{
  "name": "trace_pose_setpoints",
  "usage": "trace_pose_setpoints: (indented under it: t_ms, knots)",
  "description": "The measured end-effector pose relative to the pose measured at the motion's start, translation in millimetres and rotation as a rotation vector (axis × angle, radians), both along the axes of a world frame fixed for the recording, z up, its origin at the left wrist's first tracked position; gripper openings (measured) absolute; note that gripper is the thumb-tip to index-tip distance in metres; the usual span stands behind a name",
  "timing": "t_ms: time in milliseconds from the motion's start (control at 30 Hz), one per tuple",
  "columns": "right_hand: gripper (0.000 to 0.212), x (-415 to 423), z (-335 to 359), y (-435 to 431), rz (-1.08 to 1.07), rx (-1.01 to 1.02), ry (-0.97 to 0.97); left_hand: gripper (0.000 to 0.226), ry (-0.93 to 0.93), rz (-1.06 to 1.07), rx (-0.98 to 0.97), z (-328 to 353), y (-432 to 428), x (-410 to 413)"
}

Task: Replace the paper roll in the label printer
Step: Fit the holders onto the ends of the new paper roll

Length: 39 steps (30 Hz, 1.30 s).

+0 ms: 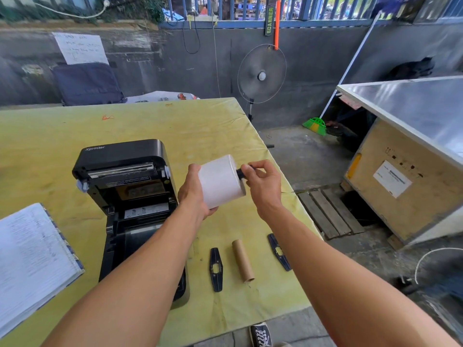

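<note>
A black label printer (pixel 130 196) stands on the yellow table (pixel 175 121) with its lid swung up and its paper bay bare. To its right, above the table, my left hand (pixel 194 191) grips a full white paper roll (pixel 220 181) around its body. My right hand (pixel 263 182) pinches the black spindle (pixel 241 172) that sticks out of the roll's right end. On the table below lie an empty brown cardboard core (pixel 242 261) and two flat black guide plates, one to the core's left (pixel 216 269) and one to its right (pixel 278 251).
A thick open notebook (pixel 32 261) lies at the table's left edge. Beyond the right edge are a wooden pallet (pixel 328 211), a plywood crate (pixel 400 184) and a standing fan (pixel 261 73). A dark bag (pixel 87 83) sits behind the table.
</note>
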State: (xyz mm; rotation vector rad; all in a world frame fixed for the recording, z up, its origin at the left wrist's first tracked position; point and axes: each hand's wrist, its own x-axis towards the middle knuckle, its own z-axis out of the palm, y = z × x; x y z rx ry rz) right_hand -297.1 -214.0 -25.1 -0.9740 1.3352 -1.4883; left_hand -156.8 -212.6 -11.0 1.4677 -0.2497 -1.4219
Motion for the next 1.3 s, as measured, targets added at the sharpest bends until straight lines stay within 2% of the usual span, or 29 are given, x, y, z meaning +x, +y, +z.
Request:
trace_pose_setpoints:
  t_ms: [200,333,400,467,533,600,700,767,833,900,967,1067,1167,1233,1300]
  knots:
    - [0.015,-2,-5,0,0.041,0.065,0.143,0.042,-0.022,-0.012,-0.002,-6,-8,-1]
    - [0.027,-16,-12,-3,0.073,0.153,-0.005,0.039,-0.026,0.007,0.009,-16,-12,-5]
    - [0.029,-26,-23,-4,0.037,0.225,0.0,0.04,-0.01,0.006,0.001,-21,-13,-7]
    - [0.027,-35,-41,-4,-0.014,0.336,0.141,0.042,0.017,0.005,-0.013,-27,-14,-8]
    - [0.022,-44,-57,-3,0.006,0.466,0.394,0.042,0.029,-0.006,-0.032,-30,-16,-9]
    - [0.02,-53,-67,3,0.205,0.609,0.754,0.04,0.035,-0.018,-0.052,-32,-19,-11]
    - [0.052,-61,-81,20,0.545,0.8,1.205,0.039,0.042,-0.011,-0.063,-34,-25,-13]
    - [0.066,-63,-90,26,0.59,0.823,1.321,0.04,0.048,-0.001,-0.064,-34,-28,-14]
    - [0.06,-65,-97,24,0.587,0.822,1.298,0.04,0.056,0.013,-0.07,-34,-30,-14]
    - [0.038,-66,-98,18,0.576,0.843,1.184,0.041,0.052,0.025,-0.071,-35,-32,-12]
    - [0.018,-67,-97,10,0.478,0.793,1.057,0.04,0.039,0.035,-0.065,-36,-34,-10]
    - [0.024,-61,-75,-12,0.239,0.588,0.788,0.043,0.031,0.055,-0.054,-36,-34,-7]
    - [0.02,-48,-35,-36,0.051,0.38,0.579,0.049,0.039,0.067,-0.048,-36,-34,-5]
    - [0.016,-38,-14,-44,0.007,0.28,0.528,0.051,0.038,0.078,-0.04,-36,-33,-3]
    - [0.018,-27,-2,-46,0.014,0.217,0.563,0.049,0.033,0.091,-0.037,-35,-32,-3]
